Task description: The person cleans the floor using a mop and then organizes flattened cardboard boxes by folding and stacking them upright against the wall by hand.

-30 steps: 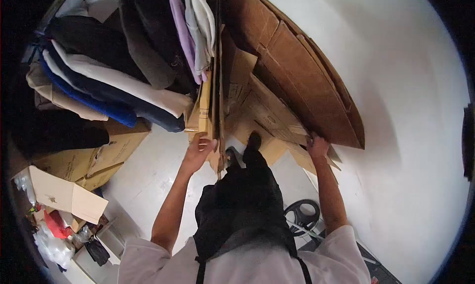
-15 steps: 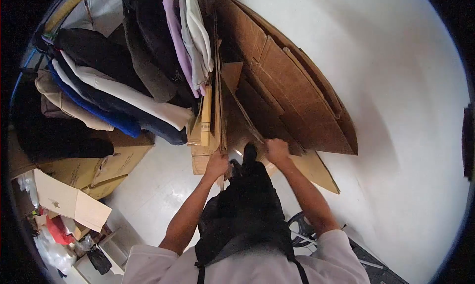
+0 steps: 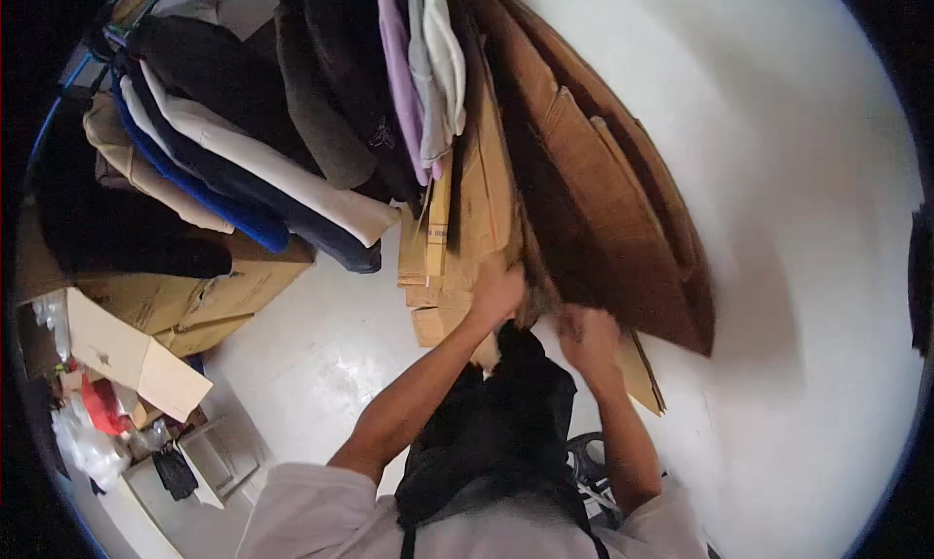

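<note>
Flattened cardboard boxes [image 3: 484, 184] stand on edge in front of me, between the hanging clothes and the wall. My left hand [image 3: 499, 291] is closed on the near edge of the left-hand cardboard. Close to it on the right, my right hand [image 3: 589, 337] has its fingers curled at the near edge of another cardboard sheet; motion blurs the fingertips. More folded brown cardboard [image 3: 608, 189] leans against the wall, just beyond my right hand. The dark gap between the two groups is narrow.
Clothes on hangers [image 3: 263, 141] fill the upper left. Below them are large cartons [image 3: 233, 291] and an open box [image 3: 136, 355] beside plastic bags [image 3: 88, 442]. A white wall [image 3: 808, 267] bounds the right side. A black wheel [image 3: 589, 457] shows near my right forearm.
Both hands have come closer together, the left moving right and up, the right moving right and slightly down. The left-hand cardboard has swung right, narrowing the gap. The view has shifted.
</note>
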Tool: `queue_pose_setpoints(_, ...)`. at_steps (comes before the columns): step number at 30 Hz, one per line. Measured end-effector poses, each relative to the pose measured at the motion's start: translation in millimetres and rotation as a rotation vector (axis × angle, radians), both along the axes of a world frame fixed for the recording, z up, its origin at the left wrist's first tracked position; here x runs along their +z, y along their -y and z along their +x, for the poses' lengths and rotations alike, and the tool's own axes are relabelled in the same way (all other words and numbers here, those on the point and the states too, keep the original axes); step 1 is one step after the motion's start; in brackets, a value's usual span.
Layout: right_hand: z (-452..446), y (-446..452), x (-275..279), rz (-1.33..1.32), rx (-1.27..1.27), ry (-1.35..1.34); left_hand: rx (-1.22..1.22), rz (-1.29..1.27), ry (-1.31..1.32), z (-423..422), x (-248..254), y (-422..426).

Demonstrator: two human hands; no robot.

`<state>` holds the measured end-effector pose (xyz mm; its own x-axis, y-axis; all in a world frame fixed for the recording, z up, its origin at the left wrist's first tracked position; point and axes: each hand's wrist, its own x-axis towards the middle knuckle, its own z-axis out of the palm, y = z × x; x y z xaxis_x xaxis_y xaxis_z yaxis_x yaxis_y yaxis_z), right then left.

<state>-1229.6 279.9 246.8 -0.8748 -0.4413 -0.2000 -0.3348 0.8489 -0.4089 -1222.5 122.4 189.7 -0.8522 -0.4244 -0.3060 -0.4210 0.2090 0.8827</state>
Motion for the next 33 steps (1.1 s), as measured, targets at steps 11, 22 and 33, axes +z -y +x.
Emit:
queue_pose_setpoints(11, -97.3, -34.5, -80.3, -0.490, -0.214, -0.315, 0.099, 0.240, 0.023, -107.4, -61.1, -70.6)
queue_pose_setpoints(22, -98.9, -48.5, -53.8, -0.134, -0.101, 0.038, -0.036, 0.089, 0.028, -124.7, 2.0, -57.5)
queue_pose_setpoints(33, -35.8, -50.8, -13.4, -0.216, -0.249, -0.173, -0.235, 0.698, 0.005, -53.5, -20.1, 17.8)
